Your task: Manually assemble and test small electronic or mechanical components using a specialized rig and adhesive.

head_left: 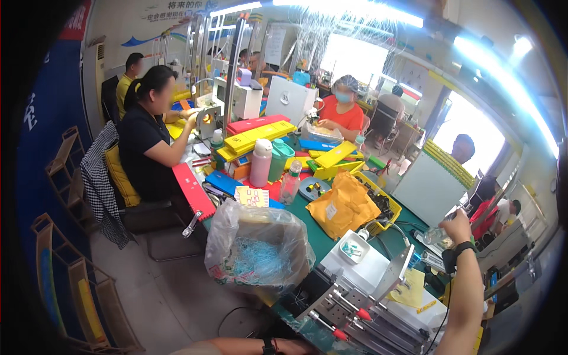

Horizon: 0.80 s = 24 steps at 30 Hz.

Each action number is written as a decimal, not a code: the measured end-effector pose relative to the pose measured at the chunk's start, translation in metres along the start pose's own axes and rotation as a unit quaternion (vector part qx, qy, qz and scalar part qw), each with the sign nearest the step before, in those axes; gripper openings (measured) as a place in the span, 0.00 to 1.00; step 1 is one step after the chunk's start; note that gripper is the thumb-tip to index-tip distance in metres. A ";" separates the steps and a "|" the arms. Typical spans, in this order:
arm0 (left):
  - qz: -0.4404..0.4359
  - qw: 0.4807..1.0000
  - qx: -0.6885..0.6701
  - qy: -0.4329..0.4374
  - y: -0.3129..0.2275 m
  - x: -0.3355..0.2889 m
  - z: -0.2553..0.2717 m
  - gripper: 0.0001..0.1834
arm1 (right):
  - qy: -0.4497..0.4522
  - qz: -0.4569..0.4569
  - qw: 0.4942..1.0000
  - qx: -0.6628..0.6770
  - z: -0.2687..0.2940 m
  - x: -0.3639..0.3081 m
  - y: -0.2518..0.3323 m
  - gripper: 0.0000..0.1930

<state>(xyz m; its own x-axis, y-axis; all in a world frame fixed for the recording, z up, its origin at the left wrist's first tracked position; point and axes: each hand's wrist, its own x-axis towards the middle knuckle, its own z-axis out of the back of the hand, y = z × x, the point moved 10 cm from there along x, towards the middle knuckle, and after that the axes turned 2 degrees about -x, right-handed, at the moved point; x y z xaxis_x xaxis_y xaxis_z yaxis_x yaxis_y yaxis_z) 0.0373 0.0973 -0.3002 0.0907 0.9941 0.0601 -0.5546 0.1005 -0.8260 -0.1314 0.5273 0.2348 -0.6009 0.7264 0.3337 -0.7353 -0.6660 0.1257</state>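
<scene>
**Two forearms over a crowded bench, one hand on a clear bottle**

Nearest the lens, along the lower edge, lies the left forearm with a dark wristband; the left hand [302,347] itself is hidden behind the edge of the metal fixture, so whether it is spread or closed cannot be told. Just above that wrist stands the metal fixture [361,302], a grey jig with three red-tipped pins showing.

One right hand [457,228] rises on the far right, a black watch on its wrist, fingers curled round a small clear plastic bottle [436,236], which it holds up above the bench edge.

Between the two hands sits one small white tray [353,247] with blue bits in it. Left of the fixture is one cardboard box lined with a clear bag [258,248], blue scraps inside. Beyond the tray lies one orange-yellow padded envelope [343,204], touching a yellow bin [384,207] of dark parts.

Farther from the hands stand three drink bottles: one pink [260,164], one green [279,158], one clear [290,183]. Stacked yellow, red and blue trays lie behind them.

Two co-workers can be counted close to the bench: one in black [145,142] seated at the left, one in an orange shirt [343,109] across the green table [319,236]. Others sit farther back, too small to count surely.
</scene>
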 end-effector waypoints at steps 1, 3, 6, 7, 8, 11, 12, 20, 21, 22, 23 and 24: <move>-0.005 1.000 0.007 0.002 -0.015 0.003 0.008 0.28 | -0.038 0.021 0.999 0.013 0.028 -0.007 0.000 0.38; -0.140 0.983 -0.110 -0.054 -0.103 -0.005 0.063 0.22 | -0.084 0.050 0.994 0.045 0.085 -0.036 0.013 0.37; -0.129 0.985 -0.116 0.016 -0.193 -0.013 0.106 0.22 | -0.133 0.093 0.983 0.084 0.158 -0.092 0.033 0.35; -0.160 0.981 -0.107 -0.009 -0.224 -0.020 0.124 0.24 | -0.151 0.112 0.978 0.091 0.178 -0.111 0.039 0.34; -0.129 0.983 -0.131 -0.009 -0.249 -0.026 0.139 0.26 | -0.168 0.141 0.971 0.094 0.194 -0.128 0.042 0.34; -0.243 0.937 -0.068 -0.243 -0.301 -0.037 0.195 0.21 | -0.161 0.182 0.957 0.158 0.245 -0.214 0.042 0.30; -0.274 0.901 -0.054 -0.332 -0.327 -0.049 0.216 0.21 | -0.160 0.188 0.956 0.160 0.252 -0.239 0.039 0.30; -0.228 0.877 0.009 -0.423 -0.403 0.008 0.212 0.45 | -0.049 0.279 0.945 0.161 0.225 -0.427 0.045 0.22; -0.236 0.873 0.015 -0.426 -0.406 0.016 0.201 0.45 | -0.046 0.266 0.955 0.121 0.222 -0.442 0.038 0.22; -0.183 0.907 -0.011 -0.380 -0.398 0.034 0.184 0.45 | -0.073 0.296 0.949 0.078 0.217 -0.453 0.029 0.22; -0.145 0.940 -0.034 -0.308 -0.397 0.060 0.163 0.45 | -0.069 0.278 0.957 0.048 0.214 -0.463 0.000 0.30; -0.153 0.940 -0.027 -0.304 -0.396 0.070 0.150 0.45 | -0.108 0.326 0.938 0.041 0.219 -0.479 -0.007 0.22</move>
<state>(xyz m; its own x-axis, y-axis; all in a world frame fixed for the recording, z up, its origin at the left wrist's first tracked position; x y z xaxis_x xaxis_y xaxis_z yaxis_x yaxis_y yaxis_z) 0.1390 0.1335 0.1156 -0.2599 0.7603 0.5953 -0.5350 0.3999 -0.7443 0.2298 0.1471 0.2785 -0.8304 0.1152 0.5451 -0.2022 -0.9740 -0.1023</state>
